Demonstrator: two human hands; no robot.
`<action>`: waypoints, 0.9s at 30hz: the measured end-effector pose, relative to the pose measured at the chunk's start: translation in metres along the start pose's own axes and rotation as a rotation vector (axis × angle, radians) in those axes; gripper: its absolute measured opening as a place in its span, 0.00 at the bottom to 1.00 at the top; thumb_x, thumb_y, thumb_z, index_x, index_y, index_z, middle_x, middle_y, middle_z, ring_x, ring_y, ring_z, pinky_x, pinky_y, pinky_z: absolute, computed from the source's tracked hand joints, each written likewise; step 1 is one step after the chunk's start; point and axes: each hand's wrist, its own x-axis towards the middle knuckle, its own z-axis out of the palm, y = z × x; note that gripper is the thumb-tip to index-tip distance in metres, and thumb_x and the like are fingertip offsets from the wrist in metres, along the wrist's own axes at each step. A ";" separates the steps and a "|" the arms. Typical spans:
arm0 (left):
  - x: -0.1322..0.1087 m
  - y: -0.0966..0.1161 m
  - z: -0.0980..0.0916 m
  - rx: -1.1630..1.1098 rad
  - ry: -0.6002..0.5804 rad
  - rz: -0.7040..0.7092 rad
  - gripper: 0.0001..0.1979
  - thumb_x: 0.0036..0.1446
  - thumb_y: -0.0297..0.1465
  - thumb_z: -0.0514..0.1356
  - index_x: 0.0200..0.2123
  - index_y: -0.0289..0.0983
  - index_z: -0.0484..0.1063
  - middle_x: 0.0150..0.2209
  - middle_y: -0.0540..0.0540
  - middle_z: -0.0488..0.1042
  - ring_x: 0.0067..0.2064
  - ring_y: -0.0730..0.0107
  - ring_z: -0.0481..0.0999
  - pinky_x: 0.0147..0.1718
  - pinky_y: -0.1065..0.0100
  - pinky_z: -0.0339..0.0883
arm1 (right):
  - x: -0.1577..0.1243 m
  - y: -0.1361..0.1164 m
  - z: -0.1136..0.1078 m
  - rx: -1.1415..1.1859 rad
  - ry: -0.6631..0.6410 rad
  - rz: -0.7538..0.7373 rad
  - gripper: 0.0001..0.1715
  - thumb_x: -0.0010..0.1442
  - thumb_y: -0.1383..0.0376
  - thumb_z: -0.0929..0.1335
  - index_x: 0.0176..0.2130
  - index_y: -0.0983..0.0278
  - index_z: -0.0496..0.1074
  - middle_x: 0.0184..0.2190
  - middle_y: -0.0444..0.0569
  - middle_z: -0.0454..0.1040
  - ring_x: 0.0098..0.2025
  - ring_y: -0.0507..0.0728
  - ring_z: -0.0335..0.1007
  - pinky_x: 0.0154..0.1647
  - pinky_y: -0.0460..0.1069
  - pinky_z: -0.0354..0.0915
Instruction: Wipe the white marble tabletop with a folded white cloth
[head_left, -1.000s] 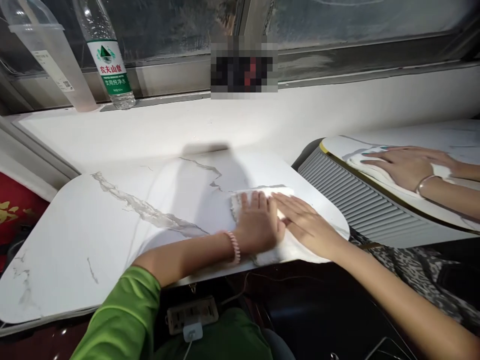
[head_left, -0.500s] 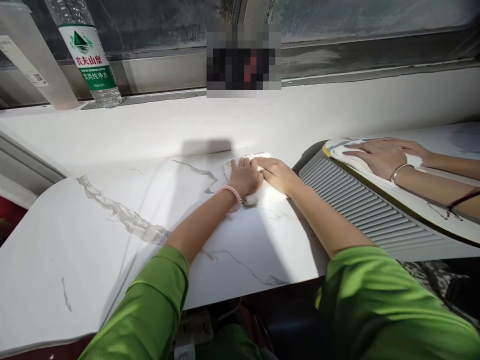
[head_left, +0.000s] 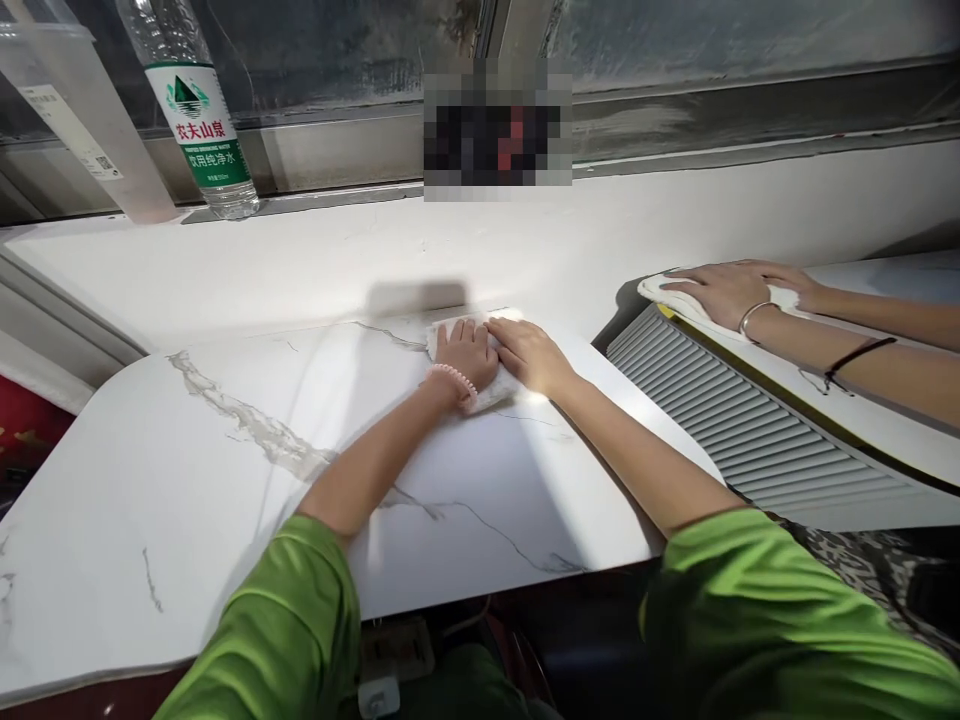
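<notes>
A white cloth [head_left: 491, 398] lies on the white marble-patterned tabletop [head_left: 247, 540], near its back edge by the wall. My left hand [head_left: 466, 358], with a pink coiled band at the wrist, presses flat on the cloth, fingers stretched and slightly apart. Beside it, my right hand [head_left: 531, 355] also rests flat, its fingertips on the cloth and pointing toward the left hand. Neither hand wraps its fingers around the cloth. Part of the cloth is hidden under both palms.
On the window ledge at the left stand a water bottle [head_left: 206, 130] and a translucent plastic container [head_left: 97, 130]. At right, a co-worker's hands [head_left: 724, 290] press a white cloth on another white surface with a ribbed grey side [head_left: 735, 420]. A blurred patch covers part of the window frame.
Both my hands and the cloth have slid left along the tabletop. The co-worker's hands and cloth have also shifted left. The camera view has moved slightly.
</notes>
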 end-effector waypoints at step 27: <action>-0.049 -0.078 -0.029 0.057 -0.078 0.028 0.27 0.67 0.31 0.44 0.66 0.28 0.54 0.69 0.35 0.54 0.70 0.58 0.51 0.68 0.49 0.40 | 0.020 -0.110 0.006 0.108 0.055 0.033 0.28 0.62 0.69 0.56 0.57 0.71 0.69 0.60 0.60 0.69 0.63 0.63 0.62 0.64 0.59 0.55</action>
